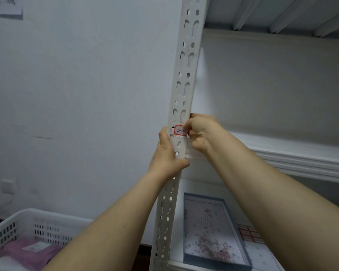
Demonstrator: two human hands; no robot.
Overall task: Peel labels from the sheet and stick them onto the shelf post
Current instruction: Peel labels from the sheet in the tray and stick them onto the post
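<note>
Both hands are up on the white slotted shelf post [181, 89], at the level of the middle shelf. The left hand [167, 153] is wrapped around the post's left edge, thumb across its front face, gripping it just below the label. The right hand [201, 133] comes in from the shelf side with its fingertips [186, 127] pressed against the right end of a red-bordered label [180, 130], which lies flat on the front face of the post (blue handwriting on it, something like "2-10", with the last part hidden under the fingers). Whether those fingers are pinching the label's edge or only pressing it down cannot be told; the rest of that hand is curled loosely.

Just behind the right wrist, the ribbed front edge of the middle shelf [294, 159] meets the post. Lower down, on the bottom shelf, a shallow blue-rimmed tray [226, 207] holds scattered pinkish scraps, and just to its right the label sheet [250, 233], with rows of red-bordered labels, lies partly hidden by the right forearm. To the left of the post, near the floor, stands a white perforated plastic basket [37, 225] with something pink inside. The pale wall [76, 94] behind it carries a socket [8, 186] low down and a paper notice [6, 5] at the top corner.
</note>
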